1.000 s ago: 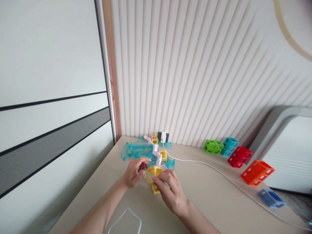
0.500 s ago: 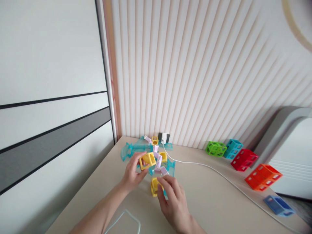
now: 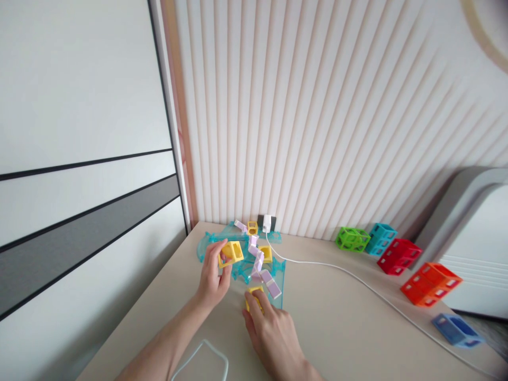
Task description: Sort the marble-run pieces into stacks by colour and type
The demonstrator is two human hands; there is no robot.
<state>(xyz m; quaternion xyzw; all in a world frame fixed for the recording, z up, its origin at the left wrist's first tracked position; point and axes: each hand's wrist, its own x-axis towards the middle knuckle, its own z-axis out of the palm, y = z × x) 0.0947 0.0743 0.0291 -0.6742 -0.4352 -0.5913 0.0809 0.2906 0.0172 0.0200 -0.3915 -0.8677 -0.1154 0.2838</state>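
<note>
My left hand (image 3: 214, 275) grips a yellow hollow block (image 3: 231, 254) and holds it up above the table. Lower and to the right, my right hand (image 3: 272, 328) has its fingers closed over a second yellow hollow block (image 3: 254, 299), which they partly cover. Beyond the hands lie translucent teal plastic pieces (image 3: 241, 271) and several pale purple pieces (image 3: 271, 284). Among them are another yellow block (image 3: 265, 254) and, farther back, a smaller-looking yellow block (image 3: 252, 228).
A white charger (image 3: 267, 223) at the wall feeds a white cable (image 3: 317, 264) running right. Along the right side stand green (image 3: 352, 239), teal (image 3: 381, 238), red (image 3: 398, 256), orange (image 3: 431, 284) and blue (image 3: 457, 330) hollow blocks. A pale cord loop (image 3: 204, 342) lies in front.
My left hand has moved a little left with its yellow block. My right hand has shifted left and down onto the other yellow block, uncovering more of the nearest purple piece.
</note>
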